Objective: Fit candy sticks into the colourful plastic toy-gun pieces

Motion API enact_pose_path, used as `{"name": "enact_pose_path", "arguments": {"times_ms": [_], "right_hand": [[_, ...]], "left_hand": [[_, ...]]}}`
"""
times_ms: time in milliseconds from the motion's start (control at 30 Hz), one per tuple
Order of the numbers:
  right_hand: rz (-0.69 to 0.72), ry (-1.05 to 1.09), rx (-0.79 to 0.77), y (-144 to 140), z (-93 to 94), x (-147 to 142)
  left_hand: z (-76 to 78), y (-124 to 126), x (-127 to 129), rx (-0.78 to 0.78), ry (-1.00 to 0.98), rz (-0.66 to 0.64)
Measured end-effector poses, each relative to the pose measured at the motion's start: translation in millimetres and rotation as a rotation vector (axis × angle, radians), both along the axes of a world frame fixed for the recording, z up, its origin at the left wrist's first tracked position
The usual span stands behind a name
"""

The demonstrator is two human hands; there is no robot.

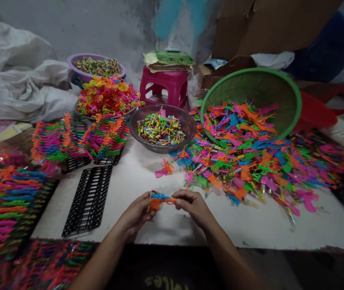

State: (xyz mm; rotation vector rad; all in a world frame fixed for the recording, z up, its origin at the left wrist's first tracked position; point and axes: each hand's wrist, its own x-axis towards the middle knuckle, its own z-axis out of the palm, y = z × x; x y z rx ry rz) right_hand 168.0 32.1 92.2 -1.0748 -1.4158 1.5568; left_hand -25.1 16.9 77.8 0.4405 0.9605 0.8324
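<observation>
Between my two hands, just above the front of the white table (172, 229), is a small orange and blue plastic toy gun (159, 200). My left hand (140, 211) grips its left end, fingers curled round it. The fingertips of my right hand (192, 203) pinch the right end near a small orange ring. Part of the toy is hidden by my fingers. Beyond my hands lies a pink and orange toy gun (165, 169). To the right spreads a heap of colourful toy guns (238, 165), some with shiny tubes attached.
A metal bowl (163, 149) of small tubes stands at mid-table. Behind the heap, a green basket (295, 100) lies tipped. Black slotted racks (87, 201) lie left, beside filled racks (17, 201). Farther back are a purple basin (69, 60) and a pink stool (162, 78).
</observation>
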Motion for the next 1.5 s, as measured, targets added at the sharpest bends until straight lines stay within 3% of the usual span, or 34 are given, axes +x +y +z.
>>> {"name": "enact_pose_path", "arguments": {"times_ms": [100,167,233,333,433,567,800,1067,1333,1433,1500], "right_hand": [[-0.222,0.168,-0.057,1,3.2,-10],[-0.238,0.212,-0.021,-2,1.3,-21],[-0.182,0.118,0.045,-6,-1.6,-31],[-0.276,-0.083,0.137,-12,-4.9,-39],[-0.401,-0.115,0.143,-12,-5.6,-37],[-0.248,-0.168,0.121,-11,-4.0,-32],[-0.245,-0.224,0.195,-15,-3.0,-37],[-0.34,-0.294,0.351,-23,-5.5,-40],[-0.276,-0.288,0.272,-21,-2.0,-43],[-0.278,-0.378,0.277,-4,3.9,-22],[-0.356,-0.531,0.267,17,11.2,11]], "left_hand": [[11.6,-2,13,-0.17,-0.192,0.08],[14.1,-3,21,-0.258,-0.282,0.126],[13.7,-5,27,-0.286,-0.301,0.134],[11.2,-10,30,-0.184,-0.189,0.128],[9.9,-14,29,0.032,0.0,0.141],[12.3,-15,25,0.218,0.134,0.062],[13.1,-18,28,0.282,0.201,0.007],[15.7,-21,36,0.311,0.308,0.099],[12.9,-27,35,0.548,0.559,-0.01],[7.7,-16,39,0.557,0.545,-0.057],[0.4,1,39,0.616,0.65,-0.047]]}}
